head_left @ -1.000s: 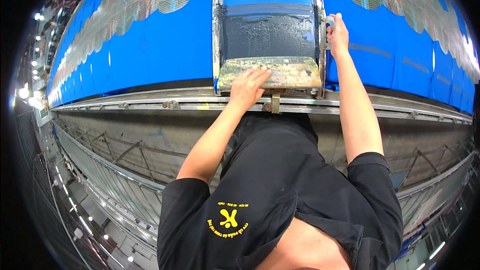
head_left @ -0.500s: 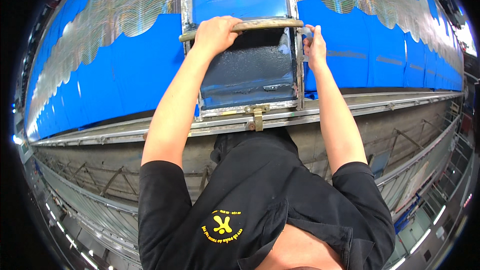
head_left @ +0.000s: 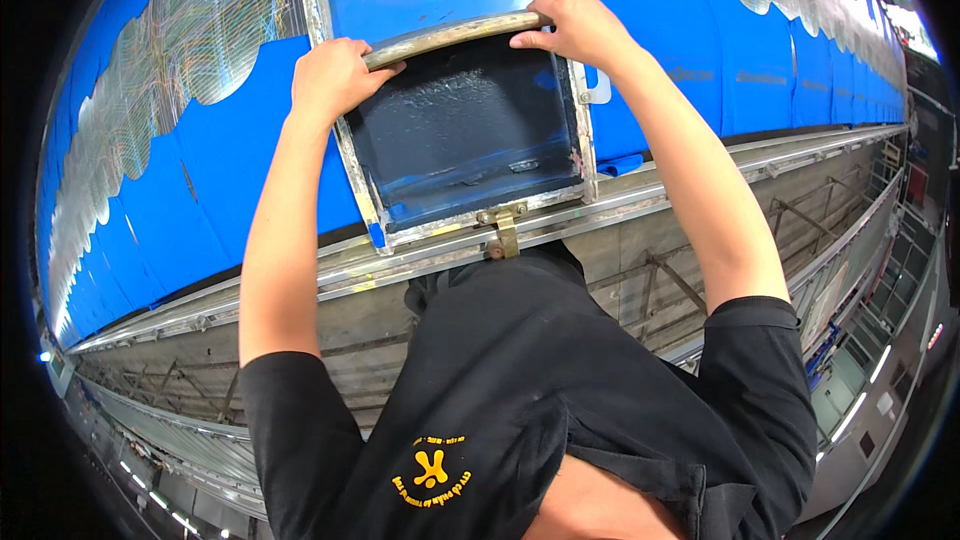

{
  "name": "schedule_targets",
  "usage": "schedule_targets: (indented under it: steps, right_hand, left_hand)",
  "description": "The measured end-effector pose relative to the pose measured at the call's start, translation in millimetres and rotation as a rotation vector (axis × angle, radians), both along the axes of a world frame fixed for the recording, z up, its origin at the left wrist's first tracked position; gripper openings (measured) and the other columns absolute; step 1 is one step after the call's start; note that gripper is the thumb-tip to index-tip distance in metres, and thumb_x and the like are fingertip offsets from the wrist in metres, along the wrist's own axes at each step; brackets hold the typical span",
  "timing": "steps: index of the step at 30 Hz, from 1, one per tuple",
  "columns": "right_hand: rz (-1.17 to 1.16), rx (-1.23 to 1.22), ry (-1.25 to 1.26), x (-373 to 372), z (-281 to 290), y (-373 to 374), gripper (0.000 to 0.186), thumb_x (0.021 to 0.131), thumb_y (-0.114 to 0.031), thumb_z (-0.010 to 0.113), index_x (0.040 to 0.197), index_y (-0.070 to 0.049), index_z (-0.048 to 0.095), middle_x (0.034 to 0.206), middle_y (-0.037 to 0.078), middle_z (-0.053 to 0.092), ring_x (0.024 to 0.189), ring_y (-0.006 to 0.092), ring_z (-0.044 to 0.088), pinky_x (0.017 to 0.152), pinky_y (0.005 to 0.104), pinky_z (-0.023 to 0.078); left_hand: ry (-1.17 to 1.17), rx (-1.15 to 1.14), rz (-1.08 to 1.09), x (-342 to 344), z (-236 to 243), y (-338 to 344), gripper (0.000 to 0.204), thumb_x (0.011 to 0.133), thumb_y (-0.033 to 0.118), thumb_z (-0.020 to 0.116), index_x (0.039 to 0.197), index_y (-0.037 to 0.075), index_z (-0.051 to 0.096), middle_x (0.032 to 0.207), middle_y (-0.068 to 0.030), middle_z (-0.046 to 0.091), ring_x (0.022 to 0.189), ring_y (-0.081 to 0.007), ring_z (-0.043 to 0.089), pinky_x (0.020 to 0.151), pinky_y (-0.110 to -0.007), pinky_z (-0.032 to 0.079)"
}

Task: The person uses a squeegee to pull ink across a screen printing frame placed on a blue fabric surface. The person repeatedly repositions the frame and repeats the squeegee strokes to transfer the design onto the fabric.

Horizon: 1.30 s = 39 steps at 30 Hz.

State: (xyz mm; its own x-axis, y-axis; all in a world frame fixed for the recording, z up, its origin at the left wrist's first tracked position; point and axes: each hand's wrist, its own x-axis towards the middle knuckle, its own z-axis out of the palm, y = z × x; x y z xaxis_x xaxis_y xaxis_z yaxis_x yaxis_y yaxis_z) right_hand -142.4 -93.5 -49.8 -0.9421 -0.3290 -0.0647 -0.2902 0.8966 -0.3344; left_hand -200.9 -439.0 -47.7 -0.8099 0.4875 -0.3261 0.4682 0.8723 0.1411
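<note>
Both my hands are closed on a long wooden-handled squeegee (head_left: 455, 38) that lies across a printing screen (head_left: 587, 145). My left hand (head_left: 332, 80) grips its left end, thumb along the near side. Over its right end, my right hand (head_left: 582, 28) is wrapped with the fingers on top. Dark, wet-looking ink (head_left: 455, 125) covers the near part of the screen mesh. Beyond the squeegee the mesh looks blue, with a small printed mark showing. The squeegee's blade is hidden under the handle.
Blue fabric pieces (head_left: 225, 180) lie along the long table on both sides. A metal rail (head_left: 690, 165) runs along the near edge, where a brass-coloured bracket (head_left: 506, 232) meets the screen frame. A white hook-shaped tab (head_left: 598, 90) sticks out on the frame's right side.
My right hand has left the white tab beside the frame and taken the squeegee's right end. My left hand has shifted to the left end. The screen now appears tilted and further left.
</note>
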Motion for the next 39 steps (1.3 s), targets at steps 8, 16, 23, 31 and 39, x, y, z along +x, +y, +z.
schedule_targets:
  steps: [8,16,23,31,39]
  right_hand:
    - [-0.199,0.083,0.232,46.5,-36.6,-22.3,0.029,0.071,-0.024,0.089,0.091,-0.014,0.071,0.09,0.003,0.069,0.094,0.0273,0.068,0.079,0.0419,0.056]
    - [-0.16,-0.003,0.288,204.4,-45.3,-32.8,0.02,0.068,-0.003,0.073,0.083,-0.014,0.066,0.084,0.005,0.063,0.084,0.0262,0.065,0.072,0.0401,0.051]
    - [-0.088,-0.087,0.152,216.0,-14.4,-27.6,0.028,0.063,-0.013,0.086,0.085,-0.012,0.07,0.083,0.004,0.065,0.085,0.0265,0.067,0.075,0.0395,0.052]
    - [-0.084,-0.027,0.369,57.7,8.0,-6.4,0.025,0.069,-0.023,0.088,0.081,-0.014,0.069,0.085,0.004,0.066,0.089,0.0278,0.066,0.079,0.0435,0.049]
    - [-0.18,0.16,0.203,13.5,-33.3,-13.2,0.037,0.073,-0.041,0.091,0.081,-0.011,0.071,0.083,0.005,0.069,0.087,0.03,0.067,0.079,0.0439,0.055]
  left_hand:
    - [0.127,0.063,0.075,48.2,-14.6,-5.3,0.055,0.078,0.064,0.081,0.103,0.014,0.081,0.098,-0.0103,0.076,0.095,-0.0335,0.073,0.08,-0.047,0.059]
    - [0.139,0.236,0.122,216.5,-30.2,-26.2,0.054,0.062,0.026,0.09,0.112,0.012,0.076,0.109,-0.0071,0.074,0.099,-0.0301,0.071,0.086,-0.042,0.06]
    - [-0.13,0.052,0.088,214.5,8.7,-29.1,0.056,0.073,0.049,0.089,0.111,0.008,0.08,0.109,-0.0101,0.078,0.103,-0.0311,0.073,0.087,-0.042,0.06]
    - [0.085,0.097,0.037,44.2,30.5,-2.5,0.064,0.079,0.068,0.08,0.082,0.004,0.078,0.081,-0.0208,0.075,0.08,-0.0409,0.075,0.074,-0.051,0.06]
    - [0.045,0.051,0.07,3.5,-11.3,4.3,0.068,0.073,0.074,0.079,0.085,0.007,0.08,0.083,-0.0157,0.077,0.084,-0.036,0.076,0.074,-0.047,0.061]
